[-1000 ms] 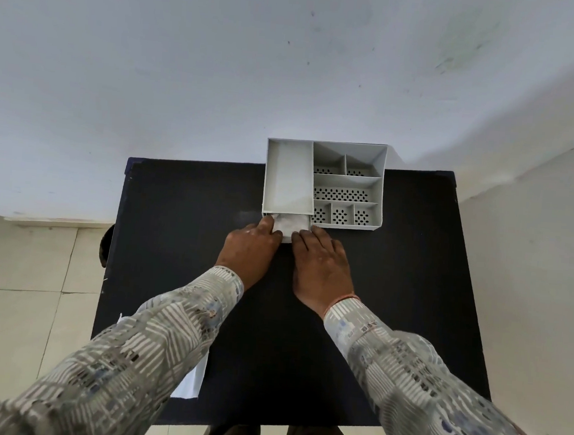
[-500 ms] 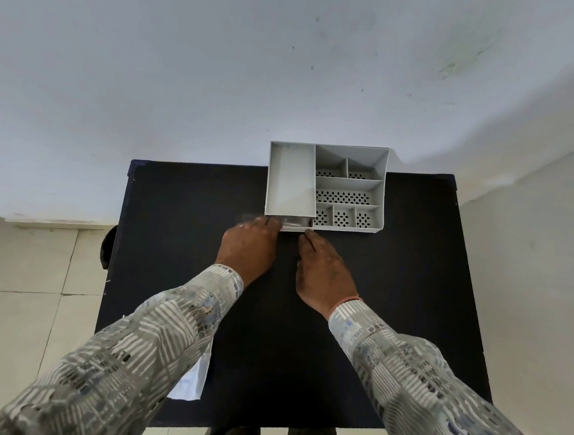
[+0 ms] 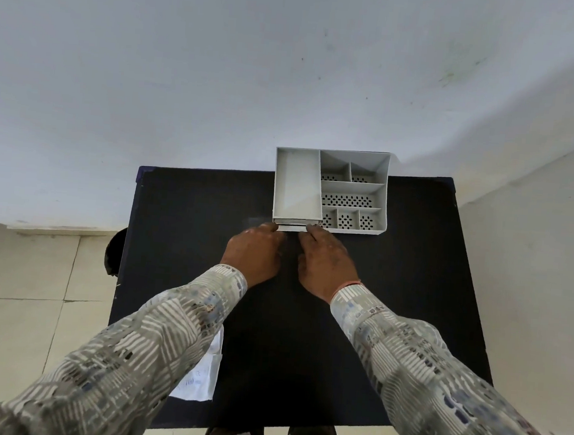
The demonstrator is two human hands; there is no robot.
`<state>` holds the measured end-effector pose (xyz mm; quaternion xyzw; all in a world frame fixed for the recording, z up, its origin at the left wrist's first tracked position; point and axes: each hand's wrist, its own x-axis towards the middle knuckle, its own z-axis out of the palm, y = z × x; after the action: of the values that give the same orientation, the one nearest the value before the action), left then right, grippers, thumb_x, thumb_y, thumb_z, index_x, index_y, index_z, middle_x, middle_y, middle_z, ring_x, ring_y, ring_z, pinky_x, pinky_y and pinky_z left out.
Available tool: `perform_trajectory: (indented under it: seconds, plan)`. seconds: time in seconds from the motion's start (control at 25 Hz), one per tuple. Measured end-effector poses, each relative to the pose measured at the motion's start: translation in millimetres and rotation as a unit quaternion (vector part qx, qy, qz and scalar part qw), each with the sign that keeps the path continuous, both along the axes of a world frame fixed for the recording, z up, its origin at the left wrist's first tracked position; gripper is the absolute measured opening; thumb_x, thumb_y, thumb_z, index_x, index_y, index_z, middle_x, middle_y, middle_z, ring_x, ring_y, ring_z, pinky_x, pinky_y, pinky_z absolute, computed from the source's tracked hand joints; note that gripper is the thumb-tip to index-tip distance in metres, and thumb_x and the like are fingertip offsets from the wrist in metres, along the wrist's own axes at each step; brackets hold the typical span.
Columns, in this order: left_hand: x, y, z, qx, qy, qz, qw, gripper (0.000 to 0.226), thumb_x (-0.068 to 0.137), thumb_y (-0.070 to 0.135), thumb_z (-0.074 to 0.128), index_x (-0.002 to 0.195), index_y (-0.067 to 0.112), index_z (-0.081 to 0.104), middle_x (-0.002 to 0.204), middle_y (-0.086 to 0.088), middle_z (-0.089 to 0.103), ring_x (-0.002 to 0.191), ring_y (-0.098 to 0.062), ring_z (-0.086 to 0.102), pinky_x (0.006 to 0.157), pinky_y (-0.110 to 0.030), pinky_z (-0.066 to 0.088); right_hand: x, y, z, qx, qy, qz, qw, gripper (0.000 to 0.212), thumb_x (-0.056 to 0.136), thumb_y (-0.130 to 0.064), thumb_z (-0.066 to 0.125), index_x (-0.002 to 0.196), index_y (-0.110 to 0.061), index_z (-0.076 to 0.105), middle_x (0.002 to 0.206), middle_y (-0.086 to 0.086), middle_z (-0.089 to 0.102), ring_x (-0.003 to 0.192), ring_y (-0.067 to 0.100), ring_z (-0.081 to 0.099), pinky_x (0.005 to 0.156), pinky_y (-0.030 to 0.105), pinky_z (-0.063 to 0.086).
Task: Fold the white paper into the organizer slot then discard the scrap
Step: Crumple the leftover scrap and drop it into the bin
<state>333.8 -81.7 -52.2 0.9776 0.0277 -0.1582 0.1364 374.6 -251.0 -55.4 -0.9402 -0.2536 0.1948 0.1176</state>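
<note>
Head view: one grey organizer (image 3: 330, 190) stands at the far edge of the dark counter (image 3: 190, 203), with seven compartments in all: one long solid slot on its left side and six smaller ones with perforated floors to the right. Two hands work at its near wall. One folded white paper (image 3: 291, 227) shows as a thin pale strip at the bottom of the long slot's near end, and one other sheet of paper (image 3: 202, 375) lies at the near left of the counter, partly under the left sleeve (image 3: 152, 340).

The strip lies between the two hands, at their fingertips. The left hand (image 3: 253, 257) has its fingers curled and touching the strip's left end; the right hand (image 3: 326, 268) lies flatter, its fingers extended to the strip's right end. Whether either hand pinches the paper or only presses it cannot be told.

A second ago a wider patch of white paper lay on the counter in front of the organizer; now only the narrow edge shows, and both hands sit closer to the near wall.
</note>
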Motion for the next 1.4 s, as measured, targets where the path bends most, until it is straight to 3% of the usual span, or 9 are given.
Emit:
perform_trajectory:
  seconds: [0.08,0.2,0.4,0.6,0.84,1.04,1.16,1.28,1.4]
  plan:
    - [-19.0,7.7,0.3,-0.093,0.012,0.103,0.99,0.039,0.095,0.03,0.067,0.133,0.024,0.071,0.136,-0.003,0.07,0.119,-0.028,0.07,0.101,-0.042,0.056,-23.4,5.2,2.5,0.015,0.018,-0.003,1.0,0.051,0.095,-0.025,0.058,0.145,-0.011,0.057,0.153,0.012,0.055,0.142,0.031,0.05,0.119,0.045,0.04]
    - [-71.6,23.3,-6.2,-0.288,0.067,0.375,0.879,0.045,0.091,0.03,0.078,0.134,0.019,0.072,0.131,-0.001,0.074,0.124,-0.023,0.068,0.107,-0.034,0.049,-62.5,22.1,-7.1,0.084,0.146,-0.085,0.982,0.045,0.094,-0.025,0.066,0.137,-0.015,0.066,0.133,0.008,0.07,0.124,0.026,0.065,0.111,0.038,0.049]
    - [-195.6,69.6,-32.6,-0.285,0.05,0.58,0.762,0.034,0.087,0.018,0.079,0.121,0.02,0.073,0.111,-0.002,0.076,0.111,-0.031,0.071,0.099,-0.042,0.055,-114.9,68.5,-33.0,0.026,0.426,-0.083,0.901,0.082,0.091,-0.032,0.078,0.161,-0.018,0.038,0.152,0.008,0.059,0.134,0.022,0.061,0.106,0.024,0.045]
    - [-259.1,98.5,-49.7,-0.27,0.149,0.604,0.735,0.068,0.083,0.011,0.084,0.145,0.017,0.059,0.144,-0.016,0.062,0.125,-0.04,0.063,0.101,-0.044,0.051,-152.8,122.7,-61.9,-0.046,0.382,-0.058,0.921,0.087,0.085,-0.035,0.082,0.157,-0.01,0.041,0.153,0.013,0.058,0.139,0.029,0.057,0.116,0.038,0.045]
    - [-260.3,93.1,-65.3,-0.281,0.162,0.557,0.765,0.08,0.082,0.017,0.088,0.153,0.019,0.052,0.145,-0.011,0.063,0.126,-0.033,0.063,0.103,-0.039,0.051,-171.2,139.2,-63.7,-0.019,0.415,-0.06,0.908,0.026,0.089,-0.028,0.077,0.111,-0.014,0.075,0.113,0.007,0.078,0.109,0.028,0.074,0.089,0.031,0.056]
    - [-255.8,71.7,-33.0,-0.467,0.052,0.566,0.678,0.049,0.094,0.012,0.077,0.137,0.031,0.063,0.123,0.0,0.074,0.114,-0.022,0.07,0.096,-0.045,0.061,-171.3,126.3,-16.6,0.19,0.604,-0.247,0.734,0.03,0.103,-0.021,0.059,0.126,-0.007,0.073,0.123,0.02,0.077,0.117,0.038,0.072,0.104,0.053,0.057]
    - [-247.3,56.4,3.5,-0.545,-0.02,0.524,0.654,0.047,0.094,0.002,0.073,0.134,0.025,0.069,0.119,-0.007,0.081,0.109,-0.023,0.078,0.089,-0.045,0.065,-159.9,107.3,22.3,0.273,0.66,-0.238,0.658,0.032,0.108,-0.02,0.052,0.132,-0.009,0.069,0.128,0.021,0.075,0.12,0.039,0.07,0.107,0.057,0.051]
    - [-237.5,37.9,53.1,-0.568,-0.082,0.532,0.622,0.032,0.095,-0.009,0.066,0.116,0.012,0.078,0.108,-0.016,0.083,0.101,-0.036,0.08,0.085,-0.054,0.066,-144.7,85.1,62.3,0.31,0.628,-0.177,0.691,0.032,0.103,-0.024,0.061,0.131,-0.012,0.071,0.132,0.023,0.072,0.125,0.044,0.067,0.11,0.065,0.047]
    - [-235.9,26.1,89.8,-0.577,-0.129,0.566,0.575,0.032,0.094,-0.011,0.061,0.113,0.008,0.079,0.112,-0.023,0.08,0.101,-0.042,0.078,0.079,-0.052,0.067,-133.6,62.7,111.1,0.313,0.467,-0.082,0.823,0.027,0.097,-0.025,0.071,0.125,-0.025,0.073,0.124,0.004,0.077,0.12,0.028,0.072,0.101,0.052,0.06]
